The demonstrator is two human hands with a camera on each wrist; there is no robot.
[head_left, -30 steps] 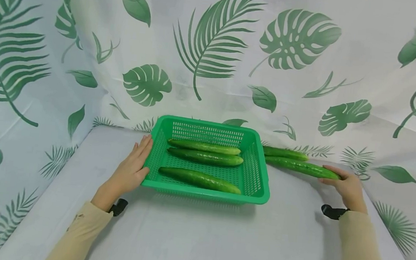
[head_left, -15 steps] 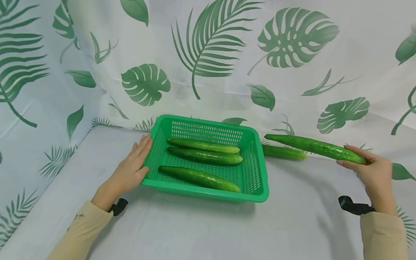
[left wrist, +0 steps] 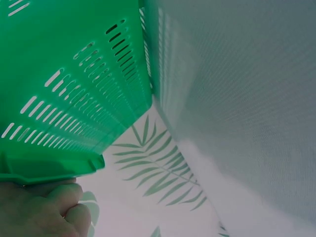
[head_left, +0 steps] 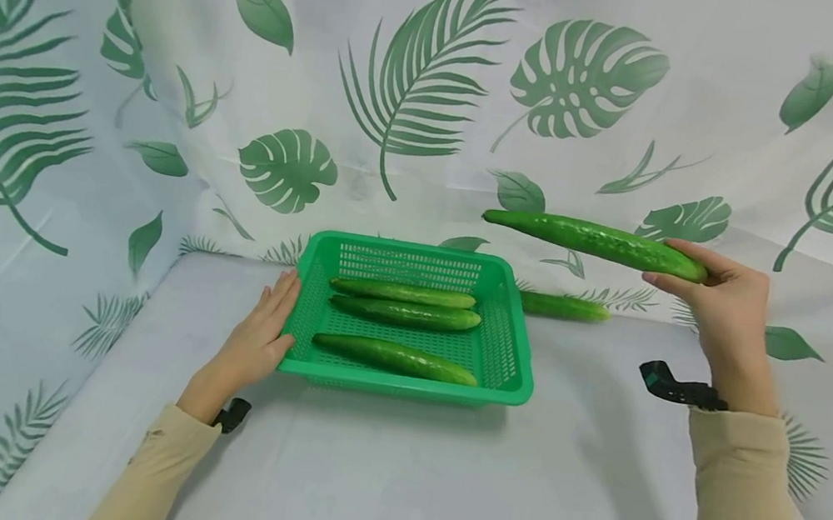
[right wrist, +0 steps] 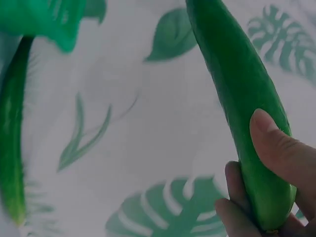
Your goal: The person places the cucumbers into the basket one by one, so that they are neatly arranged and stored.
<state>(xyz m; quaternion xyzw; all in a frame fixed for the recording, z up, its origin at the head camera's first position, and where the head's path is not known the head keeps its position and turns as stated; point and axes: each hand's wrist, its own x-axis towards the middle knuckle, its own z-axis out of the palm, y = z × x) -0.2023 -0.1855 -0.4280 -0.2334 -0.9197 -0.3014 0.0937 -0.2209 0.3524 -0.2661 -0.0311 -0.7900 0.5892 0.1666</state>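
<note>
My right hand (head_left: 731,311) grips a long cucumber (head_left: 599,242) by its right end, raised above the table and tilted with its far tip higher. In the right wrist view the thumb (right wrist: 276,143) lies along the cucumber, with fingers curled behind it. A green plastic basket (head_left: 404,388) stands mid-table with three cucumbers lying inside, one nearer the front (head_left: 395,358). My left hand (head_left: 250,343) rests against the basket's left rim, fingers extended along it. The left wrist view shows that hand (left wrist: 44,210) at the rim beside the slotted wall.
Another cucumber (head_left: 563,307) lies on the white tabletop (head_left: 396,476) to the right of the basket, its left part hidden behind the basket. Hanging cloth with green leaf prints (head_left: 435,69) encloses the table at the back and sides.
My right hand has lifted a cucumber off the table on the right, first moving up and right, then higher and back left towards the basket. My left hand stays at the basket rim.
</note>
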